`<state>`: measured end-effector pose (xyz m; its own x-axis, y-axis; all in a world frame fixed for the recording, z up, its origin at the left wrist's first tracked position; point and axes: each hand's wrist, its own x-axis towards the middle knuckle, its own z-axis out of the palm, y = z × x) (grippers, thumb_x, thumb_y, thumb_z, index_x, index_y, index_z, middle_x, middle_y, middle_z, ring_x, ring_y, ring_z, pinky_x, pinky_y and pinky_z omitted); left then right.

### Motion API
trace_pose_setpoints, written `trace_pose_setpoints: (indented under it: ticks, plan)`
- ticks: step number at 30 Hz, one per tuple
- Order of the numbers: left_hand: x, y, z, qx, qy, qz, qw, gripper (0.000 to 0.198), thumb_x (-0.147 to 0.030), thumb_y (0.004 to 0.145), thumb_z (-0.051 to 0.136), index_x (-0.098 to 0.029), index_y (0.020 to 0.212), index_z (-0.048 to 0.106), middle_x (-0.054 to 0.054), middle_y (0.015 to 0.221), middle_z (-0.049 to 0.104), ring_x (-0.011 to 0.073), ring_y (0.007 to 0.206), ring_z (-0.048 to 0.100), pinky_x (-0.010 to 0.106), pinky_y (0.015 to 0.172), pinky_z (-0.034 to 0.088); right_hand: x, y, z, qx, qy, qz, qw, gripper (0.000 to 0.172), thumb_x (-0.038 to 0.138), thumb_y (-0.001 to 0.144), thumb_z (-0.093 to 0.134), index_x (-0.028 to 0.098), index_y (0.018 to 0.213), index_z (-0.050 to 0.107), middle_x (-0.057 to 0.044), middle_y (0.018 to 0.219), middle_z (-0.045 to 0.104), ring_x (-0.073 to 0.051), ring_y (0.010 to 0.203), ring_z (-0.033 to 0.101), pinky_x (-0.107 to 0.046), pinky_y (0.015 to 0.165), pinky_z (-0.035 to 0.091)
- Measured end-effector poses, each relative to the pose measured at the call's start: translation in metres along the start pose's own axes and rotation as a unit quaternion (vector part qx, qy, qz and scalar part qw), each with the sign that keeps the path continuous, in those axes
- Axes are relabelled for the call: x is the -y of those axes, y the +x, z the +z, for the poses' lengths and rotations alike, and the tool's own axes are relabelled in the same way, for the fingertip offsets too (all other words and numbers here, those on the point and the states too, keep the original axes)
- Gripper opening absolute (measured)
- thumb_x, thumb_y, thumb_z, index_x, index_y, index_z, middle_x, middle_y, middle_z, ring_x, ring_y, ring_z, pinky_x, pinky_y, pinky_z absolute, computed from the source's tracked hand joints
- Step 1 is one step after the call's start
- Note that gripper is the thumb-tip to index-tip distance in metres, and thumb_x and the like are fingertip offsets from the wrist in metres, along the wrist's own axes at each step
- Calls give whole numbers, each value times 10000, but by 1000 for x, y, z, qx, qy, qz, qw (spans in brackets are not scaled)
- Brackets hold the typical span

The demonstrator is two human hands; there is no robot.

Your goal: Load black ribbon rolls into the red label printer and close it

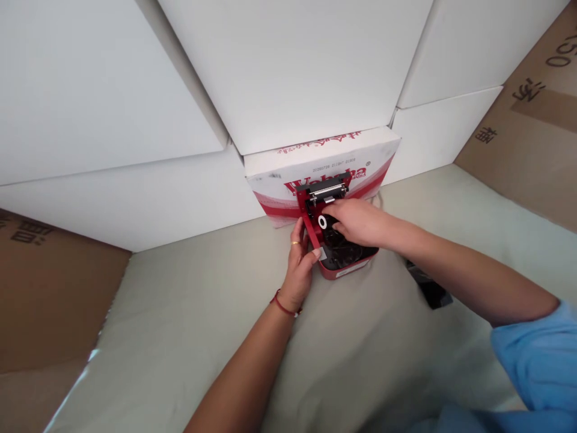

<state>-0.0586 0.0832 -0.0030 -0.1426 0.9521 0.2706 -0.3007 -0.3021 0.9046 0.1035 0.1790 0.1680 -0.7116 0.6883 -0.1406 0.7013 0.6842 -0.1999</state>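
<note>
A red and black label printer (356, 264) stands on the cloth with its lid raised, dark rollers showing at the top. Inside it, a black ribbon roll (323, 222) shows its white core end, and loose glossy black film lies below. My right hand (354, 219) reaches in from the right, fingers closed around the roll; some fingertips are hidden. With fingers wrapped round its left side frame, my left hand (301, 258) grips the printer, thumb near a small light-coloured tab. Whether the roll is seated in its holder I cannot tell.
A white and red printed carton (270, 189) stands right behind the printer, against white panels (306, 72). Brown cardboard walls (536, 132) flank both sides. A flat black object (433, 291) lies on the cloth (216, 276) under my right forearm. A thin cable curves behind the printer.
</note>
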Motion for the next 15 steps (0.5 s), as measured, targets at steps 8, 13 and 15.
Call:
trace_pose_setpoints:
  ticks: [8,13,15]
  plan:
    - [2,0,-1,11,44,14,999,881,-586,1017,772,-408,1785,379,57,1897,428,334,1746,452,513,1445,386,8,24,9,39,-61,-3,997,305,37,1043,591,116,1166,859,-194,1157,897,-306,1044,859,-345,832,610]
    - [4,1,-2,12,49,19,999,883,-571,1024,768,-396,1792,370,68,1914,396,338,1756,443,525,1450,389,-8,9,5,-7,-8,-58,998,332,128,1045,713,146,1350,845,-169,1353,873,-324,1207,845,-393,1007,651]
    - [4,1,-3,14,56,21,998,884,-568,1026,767,-396,1793,361,70,1907,407,334,1750,452,529,1455,381,-19,-12,7,-42,60,-127,989,306,206,1098,693,178,1355,856,-136,1386,870,-304,1225,846,-407,1057,663]
